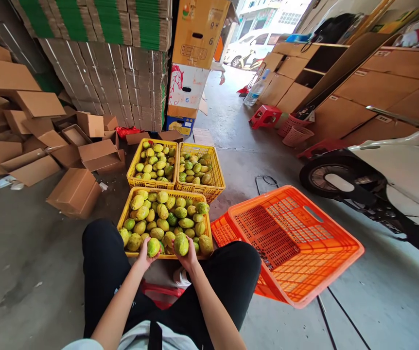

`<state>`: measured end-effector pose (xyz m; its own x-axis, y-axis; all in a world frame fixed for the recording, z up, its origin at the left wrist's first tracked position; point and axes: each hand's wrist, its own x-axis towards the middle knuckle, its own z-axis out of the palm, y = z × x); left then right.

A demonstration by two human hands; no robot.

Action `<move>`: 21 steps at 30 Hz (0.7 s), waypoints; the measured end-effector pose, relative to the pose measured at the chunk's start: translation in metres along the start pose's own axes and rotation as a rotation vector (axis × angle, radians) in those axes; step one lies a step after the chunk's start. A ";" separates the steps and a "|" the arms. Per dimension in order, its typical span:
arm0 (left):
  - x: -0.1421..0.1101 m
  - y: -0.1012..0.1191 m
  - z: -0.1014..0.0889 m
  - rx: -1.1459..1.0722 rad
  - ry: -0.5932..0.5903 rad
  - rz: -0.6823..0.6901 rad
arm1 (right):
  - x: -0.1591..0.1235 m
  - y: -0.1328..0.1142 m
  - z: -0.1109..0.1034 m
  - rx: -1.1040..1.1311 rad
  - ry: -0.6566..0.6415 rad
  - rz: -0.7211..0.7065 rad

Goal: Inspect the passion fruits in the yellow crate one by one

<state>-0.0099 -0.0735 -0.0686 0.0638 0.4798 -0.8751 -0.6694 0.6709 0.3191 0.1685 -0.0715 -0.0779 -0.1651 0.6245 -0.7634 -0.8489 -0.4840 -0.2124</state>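
My left hand is closed around a yellow-green oval fruit, held above the near edge of a yellow crate. A second yellow-green oval fruit sits in my right hand, at about the same height. Both fruits have mottled skins and face upward between fingers and palm. The crate below is heaped with similar fruit, some yellower and some greener. It stands between my knees.
Beyond it, two more yellow crates hold fruit. An orange crate lies tilted by my right knee. Empty cardboard boxes litter the left floor. A motorbike stands at right. Stacked cartons rise ahead, with a person's hand beside them.
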 end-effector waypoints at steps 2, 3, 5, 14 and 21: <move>0.002 -0.001 0.001 0.023 -0.009 -0.005 | 0.001 0.000 0.000 0.036 0.007 -0.002; 0.004 -0.002 0.002 0.035 -0.005 0.000 | 0.001 0.000 0.000 0.049 0.010 -0.003; 0.006 -0.004 0.002 0.056 0.022 0.043 | 0.001 0.000 -0.001 0.054 0.013 -0.009; 0.009 -0.011 -0.001 0.041 0.048 0.169 | 0.008 0.006 -0.008 -0.110 -0.071 0.003; 0.009 -0.004 -0.001 -0.007 -0.010 -0.036 | 0.010 0.005 -0.012 -0.169 -0.096 -0.057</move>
<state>-0.0073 -0.0727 -0.0788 0.0950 0.4612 -0.8822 -0.6717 0.6838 0.2852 0.1683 -0.0750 -0.0943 -0.1732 0.7057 -0.6870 -0.7634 -0.5369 -0.3591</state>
